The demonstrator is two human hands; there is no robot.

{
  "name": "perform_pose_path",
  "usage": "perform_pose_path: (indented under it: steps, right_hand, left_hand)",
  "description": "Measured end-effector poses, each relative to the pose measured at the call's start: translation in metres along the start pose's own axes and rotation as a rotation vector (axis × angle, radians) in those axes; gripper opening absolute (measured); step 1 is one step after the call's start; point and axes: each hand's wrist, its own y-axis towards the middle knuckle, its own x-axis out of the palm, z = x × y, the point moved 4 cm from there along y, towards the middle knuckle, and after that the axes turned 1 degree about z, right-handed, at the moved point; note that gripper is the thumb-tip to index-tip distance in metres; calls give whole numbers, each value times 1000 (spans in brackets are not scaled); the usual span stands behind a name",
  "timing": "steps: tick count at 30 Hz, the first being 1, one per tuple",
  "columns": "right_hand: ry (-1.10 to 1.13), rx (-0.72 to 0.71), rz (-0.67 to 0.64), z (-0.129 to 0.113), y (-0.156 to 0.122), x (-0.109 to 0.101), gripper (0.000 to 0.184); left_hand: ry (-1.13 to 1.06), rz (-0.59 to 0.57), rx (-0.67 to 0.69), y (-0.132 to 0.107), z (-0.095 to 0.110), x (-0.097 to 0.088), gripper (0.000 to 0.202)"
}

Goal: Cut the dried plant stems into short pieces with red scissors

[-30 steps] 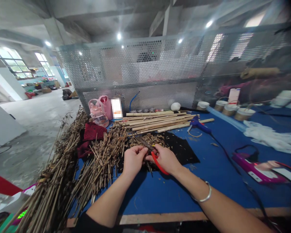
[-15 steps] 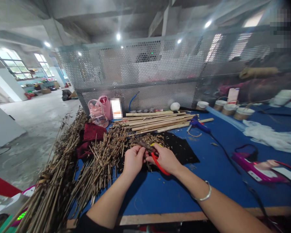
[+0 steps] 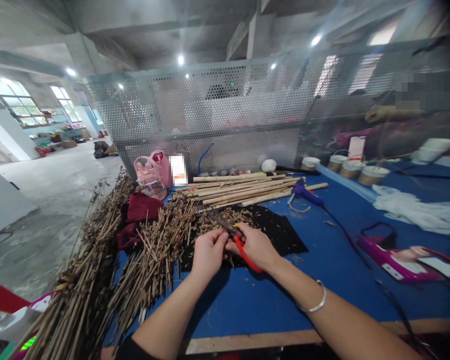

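Note:
My right hand [image 3: 258,246] is closed around a pair of scissors [image 3: 247,256] with red and yellow on the handles. The dark blades point up and to the left, over a heap of cut plant bits [image 3: 227,218] on a black cloth [image 3: 283,230]. Close beside it, my left hand [image 3: 209,252] is closed in a pinch near the blades. Whatever its fingers hold is hidden from me. A pile of dried plant stalks [image 3: 153,250] lies just left of my left hand.
Long dried stalks [image 3: 75,280] rest along the table's left edge. Pale sticks [image 3: 243,190] lie behind the heap, with a blue glue gun [image 3: 305,194] at their right. A purple power strip [image 3: 393,260], its cable and white plastic [image 3: 416,207] occupy the right side. A perforated metal panel [image 3: 210,110] stands behind.
The view has shifted slightly. Both hands stay together over the heap, and the scissors' yellow handle part shows less than before.

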Motion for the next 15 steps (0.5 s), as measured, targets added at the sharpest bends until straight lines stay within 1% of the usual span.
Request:
perform_pose_path:
  steps: [7, 10, 15]
  right_hand:
    - [-19, 37, -30, 0, 2, 0, 29]
    - [-56, 12, -6, -1, 2, 0, 30]
    - [-60, -82, 50, -7, 0, -3, 37]
  left_hand:
    - [-12, 85, -73, 3, -1, -5, 28]
    - [-30, 111, -86, 4, 0, -6, 26]
    - [-40, 124, -65, 4, -2, -7, 23]
